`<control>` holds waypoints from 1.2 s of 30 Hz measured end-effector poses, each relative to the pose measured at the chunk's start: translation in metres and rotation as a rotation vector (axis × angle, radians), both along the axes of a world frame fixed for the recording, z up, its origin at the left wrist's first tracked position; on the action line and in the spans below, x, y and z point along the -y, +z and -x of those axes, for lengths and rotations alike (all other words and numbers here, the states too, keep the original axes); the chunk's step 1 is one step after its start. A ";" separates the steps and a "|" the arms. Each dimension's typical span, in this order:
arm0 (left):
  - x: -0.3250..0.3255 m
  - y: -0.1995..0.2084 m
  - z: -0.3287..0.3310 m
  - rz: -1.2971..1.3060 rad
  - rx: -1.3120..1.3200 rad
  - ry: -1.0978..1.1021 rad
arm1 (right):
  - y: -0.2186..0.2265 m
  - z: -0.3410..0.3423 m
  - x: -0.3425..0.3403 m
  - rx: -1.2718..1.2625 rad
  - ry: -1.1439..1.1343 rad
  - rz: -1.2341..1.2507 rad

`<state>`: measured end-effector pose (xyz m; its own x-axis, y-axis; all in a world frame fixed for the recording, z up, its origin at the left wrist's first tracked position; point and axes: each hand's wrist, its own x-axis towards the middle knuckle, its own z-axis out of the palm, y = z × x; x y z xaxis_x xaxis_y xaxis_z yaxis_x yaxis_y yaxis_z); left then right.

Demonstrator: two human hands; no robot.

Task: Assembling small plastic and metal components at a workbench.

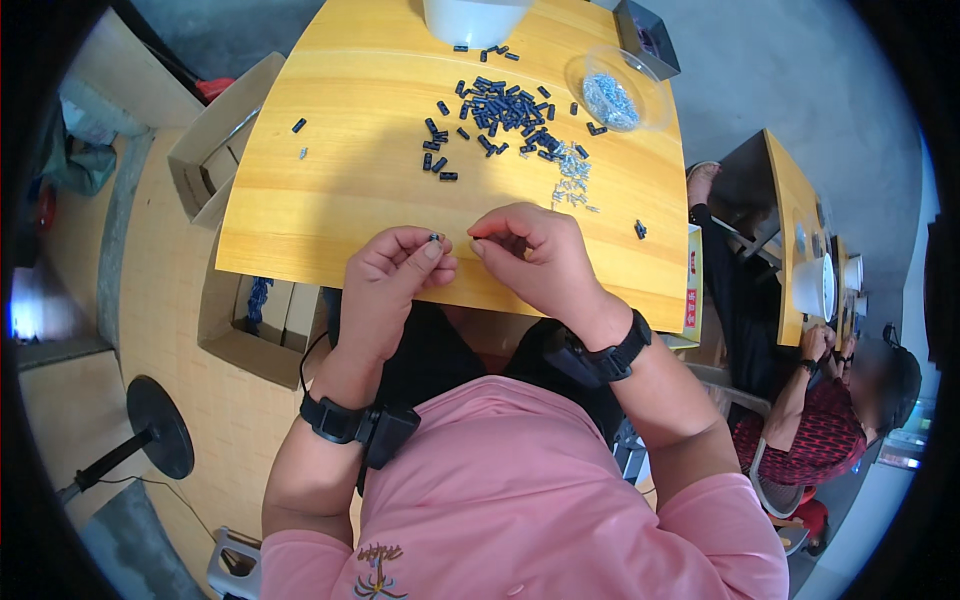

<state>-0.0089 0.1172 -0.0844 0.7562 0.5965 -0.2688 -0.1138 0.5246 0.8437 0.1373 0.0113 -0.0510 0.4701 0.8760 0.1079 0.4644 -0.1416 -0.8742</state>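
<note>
Over the near edge of the wooden table (350, 215), my left hand (400, 268) is closed, thumb and forefinger pinching a small black piece (435, 238). Just to its right, my right hand (545, 258) is also closed in a pinch. A tiny dark spot shows at its fingertips, too small to name. The hands are close together but apart. Beyond them lies a loose heap of short black plastic pieces (505, 108). Small silvery metal parts (572, 172) are scattered at the heap's right side.
A clear round bowl (655, 98) holds more silvery parts at the far right. A white tub (478, 18) and a dark open box (648, 42) stand at the far edge. Cardboard boxes (190, 160) sit left of the table. Another person (800, 440) works at a table on the right.
</note>
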 end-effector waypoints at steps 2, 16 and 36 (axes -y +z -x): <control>-0.001 0.001 0.000 0.007 -0.005 -0.003 | 0.001 -0.001 -0.002 -0.042 -0.002 0.021; 0.007 0.015 -0.007 0.057 -0.025 -0.123 | 0.003 -0.005 -0.004 -0.640 -0.062 -0.020; 0.009 0.016 -0.007 0.078 -0.051 -0.160 | 0.005 -0.004 0.000 -0.665 -0.032 -0.057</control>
